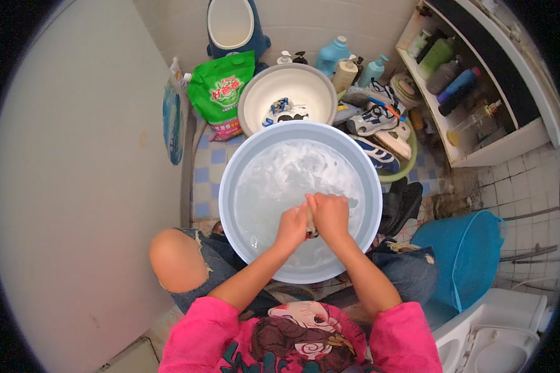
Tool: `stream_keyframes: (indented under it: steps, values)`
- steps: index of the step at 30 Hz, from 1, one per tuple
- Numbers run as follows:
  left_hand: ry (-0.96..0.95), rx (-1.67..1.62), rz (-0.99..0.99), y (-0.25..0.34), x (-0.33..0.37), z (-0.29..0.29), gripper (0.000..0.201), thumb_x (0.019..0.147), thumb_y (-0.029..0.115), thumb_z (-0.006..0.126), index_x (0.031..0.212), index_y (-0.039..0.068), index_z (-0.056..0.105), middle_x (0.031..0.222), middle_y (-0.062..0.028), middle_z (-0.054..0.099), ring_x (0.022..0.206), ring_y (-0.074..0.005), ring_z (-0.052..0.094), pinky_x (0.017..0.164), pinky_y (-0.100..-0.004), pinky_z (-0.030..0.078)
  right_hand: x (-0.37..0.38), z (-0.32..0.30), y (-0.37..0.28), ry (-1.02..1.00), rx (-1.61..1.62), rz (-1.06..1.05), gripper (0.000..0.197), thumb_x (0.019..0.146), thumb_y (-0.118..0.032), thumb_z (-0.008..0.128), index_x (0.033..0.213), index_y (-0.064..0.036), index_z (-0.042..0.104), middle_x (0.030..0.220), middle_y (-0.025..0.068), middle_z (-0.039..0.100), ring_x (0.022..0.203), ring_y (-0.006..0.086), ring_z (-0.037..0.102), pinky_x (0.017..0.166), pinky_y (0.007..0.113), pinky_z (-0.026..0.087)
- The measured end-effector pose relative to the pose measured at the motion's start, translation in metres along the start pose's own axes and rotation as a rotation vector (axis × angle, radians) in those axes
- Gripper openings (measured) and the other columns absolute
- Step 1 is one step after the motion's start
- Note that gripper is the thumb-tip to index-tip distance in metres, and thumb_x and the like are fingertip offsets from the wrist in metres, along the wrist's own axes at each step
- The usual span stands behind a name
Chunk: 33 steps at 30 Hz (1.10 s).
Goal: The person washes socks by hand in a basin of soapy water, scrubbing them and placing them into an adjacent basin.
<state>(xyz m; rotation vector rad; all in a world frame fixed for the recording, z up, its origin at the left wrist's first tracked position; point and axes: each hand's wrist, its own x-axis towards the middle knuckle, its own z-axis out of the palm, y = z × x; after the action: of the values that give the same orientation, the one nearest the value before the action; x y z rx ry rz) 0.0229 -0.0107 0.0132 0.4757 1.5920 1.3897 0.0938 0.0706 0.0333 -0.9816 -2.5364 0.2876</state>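
A light blue basin (225, 193) of cloudy, sudsy water stands between my knees. Above the water my left hand (291, 229) and my right hand (331, 214) are pressed together, fingers closed. Between them is a small pale item (311, 225) with a dark and reddish lower end; my hands cover most of it, so its kind cannot be made out. Just beyond sits a cream basin (247, 102) with a few small dark, blue and white things in it.
A green basket (410, 163) heaped with shoes (379, 118) is at the right. Behind are a green detergent bag (221, 93) and several bottles (344, 73). A shelf cabinet (504, 140), blue bucket (460, 261) and white toilet (491, 348) line the right side; a pale panel (87, 186) stands left.
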Motion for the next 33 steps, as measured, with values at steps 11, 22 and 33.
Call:
stream_keyframes:
  steps: [11, 22, 33]
  values:
    - [-0.104, -0.025, -0.201, 0.016, 0.003, -0.012, 0.035, 0.088, 0.037, 0.045, 0.090, 0.003, 0.052, 0.079, -0.0039, 0.054, 0.069, -0.0101, 0.052, 0.053, -0.0237, 0.043, 0.003, 0.027, 0.051, -0.027, 0.315, 0.299, 0.039, 0.087, -0.030, 0.046, 0.065, -0.0004, 0.058, 0.061, 0.0128, 0.059, 0.056, 0.0242, 0.057, 0.054, 0.036, 0.041]
    - [-0.296, -0.639, -0.090, 0.006, 0.026, -0.039, 0.039, 0.069, -0.007, 0.048, 0.107, 0.003, 0.046, 0.100, -0.0113, 0.051, 0.087, -0.0207, 0.052, 0.065, -0.0291, 0.044, 0.025, -0.034, 0.058, -0.119, 1.471, 0.887, 0.039, 0.091, -0.039, 0.040, 0.093, -0.0030, 0.055, 0.076, 0.0034, 0.057, 0.063, 0.0130, 0.054, 0.053, 0.025, 0.040]
    - [-0.294, -0.308, -0.053, 0.034, 0.012, -0.033, 0.046, 0.073, -0.004, 0.049, 0.115, 0.009, 0.035, 0.104, -0.0089, 0.045, 0.095, -0.0183, 0.047, 0.073, -0.0317, 0.045, 0.022, -0.024, 0.068, -0.294, 1.309, 0.725, 0.029, 0.085, -0.032, 0.054, 0.092, -0.0043, 0.054, 0.067, 0.0003, 0.050, 0.061, 0.0079, 0.048, 0.052, 0.024, 0.036]
